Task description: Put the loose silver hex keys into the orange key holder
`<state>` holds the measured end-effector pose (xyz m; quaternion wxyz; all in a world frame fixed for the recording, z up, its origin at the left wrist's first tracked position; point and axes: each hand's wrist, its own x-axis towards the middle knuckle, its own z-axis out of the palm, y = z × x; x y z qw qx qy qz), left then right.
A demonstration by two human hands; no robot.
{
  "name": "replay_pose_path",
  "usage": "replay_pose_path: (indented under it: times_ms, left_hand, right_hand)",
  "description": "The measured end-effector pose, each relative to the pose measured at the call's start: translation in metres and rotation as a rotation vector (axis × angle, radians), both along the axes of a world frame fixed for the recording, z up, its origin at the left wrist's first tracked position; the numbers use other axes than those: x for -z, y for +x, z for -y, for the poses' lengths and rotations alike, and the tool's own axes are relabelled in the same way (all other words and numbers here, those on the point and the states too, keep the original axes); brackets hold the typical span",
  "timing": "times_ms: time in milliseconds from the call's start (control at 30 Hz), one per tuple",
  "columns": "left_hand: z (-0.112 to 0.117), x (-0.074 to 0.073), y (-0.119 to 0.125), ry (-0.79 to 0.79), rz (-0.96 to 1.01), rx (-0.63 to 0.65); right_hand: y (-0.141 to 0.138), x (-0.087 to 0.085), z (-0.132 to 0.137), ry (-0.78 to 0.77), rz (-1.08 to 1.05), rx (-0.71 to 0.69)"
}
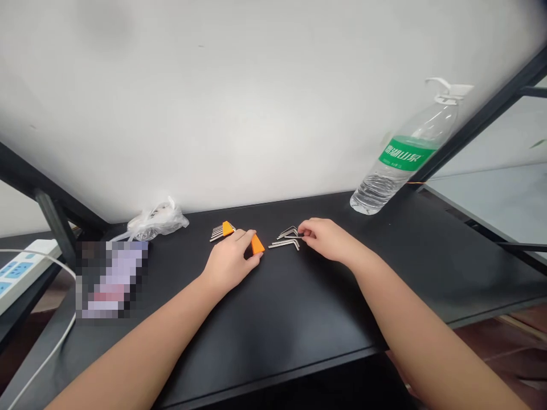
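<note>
My left hand [229, 259] grips an orange hex key holder [257, 244], with thumb and fingers closed about it on the black table. Past the knuckles shows another orange piece [228, 228], with a row of silver hex keys [217, 231] sticking out to the left. My hand covers the span between, so I cannot tell whether both are one holder. Several loose L-shaped hex keys [285, 244] lie right of it. My right hand [328, 238] pinches at the bent ends of these, its fingertips closed on what looks like one hex key.
A large water bottle [395, 154] with a green label stands at the back right by the wall. At the left are a clear plastic bag [156, 221], a pixelated object [113, 279], a white cable [60, 344] and a power strip [28, 270]. Black frame bars flank the table [273, 336].
</note>
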<state>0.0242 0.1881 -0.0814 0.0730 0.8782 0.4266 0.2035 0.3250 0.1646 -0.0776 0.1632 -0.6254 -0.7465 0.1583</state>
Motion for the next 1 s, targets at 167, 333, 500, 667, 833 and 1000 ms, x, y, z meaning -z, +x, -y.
replay_pose_path:
  times_ms: [167,333,500,667,833,1000]
  left_hand:
    - [0.001,0.000,0.000,-0.009,0.002,-0.001]
    - [0.001,0.000,0.001,-0.014,0.010,0.000]
    - [0.001,-0.002,0.001,-0.021,0.005,0.006]
    - [0.001,-0.002,0.001,-0.011,0.009,0.019]
    - [0.001,-0.001,0.000,0.010,0.022,0.008]
    - [0.001,-0.001,0.000,0.007,0.027,0.017]
  right_hand:
    - [-0.014,-0.004,0.006,0.049,-0.033,-0.045]
    - [-0.026,-0.007,0.012,0.106,-0.067,-0.105]
    - [-0.025,-0.003,0.007,0.184,-0.071,-0.090]
    - [-0.019,0.007,-0.005,0.162,-0.004,-0.059]
    - [-0.030,0.003,0.006,0.088,0.047,-0.100]
    - [-0.048,0.001,0.013,0.075,0.082,-0.069]
